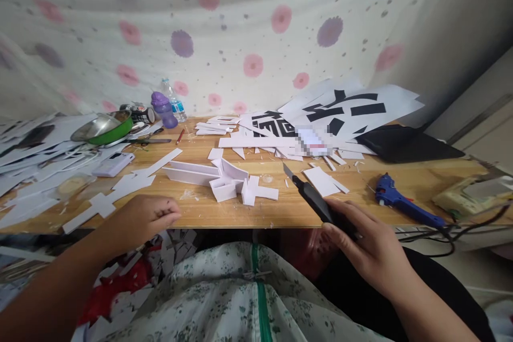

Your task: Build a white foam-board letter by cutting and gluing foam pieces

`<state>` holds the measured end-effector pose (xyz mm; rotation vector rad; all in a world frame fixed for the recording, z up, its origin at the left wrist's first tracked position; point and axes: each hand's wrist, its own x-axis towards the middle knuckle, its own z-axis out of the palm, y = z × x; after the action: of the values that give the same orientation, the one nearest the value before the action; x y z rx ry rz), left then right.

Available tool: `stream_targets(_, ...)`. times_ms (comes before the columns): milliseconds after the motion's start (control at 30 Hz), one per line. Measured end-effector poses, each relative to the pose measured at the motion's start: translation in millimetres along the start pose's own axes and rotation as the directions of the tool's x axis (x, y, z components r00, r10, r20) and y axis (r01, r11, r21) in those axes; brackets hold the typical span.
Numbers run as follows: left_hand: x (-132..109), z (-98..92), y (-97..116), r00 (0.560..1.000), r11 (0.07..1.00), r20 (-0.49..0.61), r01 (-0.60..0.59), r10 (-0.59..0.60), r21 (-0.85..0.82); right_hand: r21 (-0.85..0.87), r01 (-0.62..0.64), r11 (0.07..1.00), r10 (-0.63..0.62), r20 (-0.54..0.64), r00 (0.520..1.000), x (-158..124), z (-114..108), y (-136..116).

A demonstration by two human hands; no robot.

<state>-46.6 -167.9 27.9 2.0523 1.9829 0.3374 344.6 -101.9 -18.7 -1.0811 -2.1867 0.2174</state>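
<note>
My right hand (368,243) is wrapped round a black utility knife (311,199), whose blade points up and left over the table's front part. At the front edge my left hand (150,216) rests with its fingers curled in, and nothing shows in them. Beside it lies a flat, cross-shaped white foam board cutout (134,181). Between my hands stands a white foam board shape (222,179) with upright walls, apart from both. A small white board rectangle (321,180) lies beyond the knife.
A blue glue gun (401,200) lies at right, its cords by the edge. Behind are printed paper sheets (348,109), a partly blurred phone (312,140) and a black flat case (412,144). Left stand a green pan (112,131), a purple bottle (163,109) and a water bottle (176,101).
</note>
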Motion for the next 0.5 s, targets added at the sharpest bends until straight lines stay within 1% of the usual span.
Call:
stream_targets(67, 14.0, 1.5, 11.6, 0.987, 0.994, -0.120, -0.105, 0.104, -0.004, -0.011, -0.011, 1.000, 0.011, 0.034, 0.999, 0.4, 1.3, 6.1)
stream_targets(100, 21.9, 4.0, 16.8, 0.972, 0.983, -0.152, -0.182, 0.179, -0.007, -0.023, -0.022, 0.999, 0.023, 0.040, 0.999, 0.5, 2.2, 8.8)
stream_targets(167, 39.5, 9.6, 25.6, 0.940, 0.953, -0.165, -0.302, 0.299, 0.006, -0.066, -0.056, 0.996, 0.060, 0.048, 0.997, 0.6, 4.5, 13.3)
stream_targets(267, 68.9, 13.2, 34.0, 0.897, 0.907, -0.134, -0.418, 0.421, 0.050, -0.172, -0.075, 0.982, 0.090, 0.080, 0.993, 0.2, 9.0, 18.3)
stream_targets(300, 79.1, 12.7, 35.3, 0.891, 0.896, -0.097, -0.438, 0.443, 0.070, -0.213, -0.069, 0.975, 0.091, 0.097, 0.991, 0.0, 10.7, 19.7)
stream_targets(333, 89.3, 11.5, 35.7, 0.891, 0.889, -0.035, -0.448, 0.453, 0.093, -0.252, -0.064, 0.966, 0.094, 0.110, 0.989, -0.2, 12.5, 21.2)
stream_targets(400, 109.1, 9.2, 34.3, 0.886, 0.879, 0.140, -0.458, 0.441, 0.132, -0.316, -0.060, 0.947, 0.105, 0.125, 0.987, -0.5, 16.2, 24.2)
stream_targets(433, 118.3, 8.7, 32.8, 0.875, 0.874, 0.233, -0.463, 0.425, 0.144, -0.335, -0.052, 0.941, 0.103, 0.136, 0.985, -0.3, 17.9, 25.8)
stream_targets(500, 134.4, 9.6, 29.6, 0.833, 0.864, 0.379, -0.483, 0.403, 0.143, -0.354, -0.032, 0.935, 0.097, 0.168, 0.981, 0.9, 21.0, 28.8)
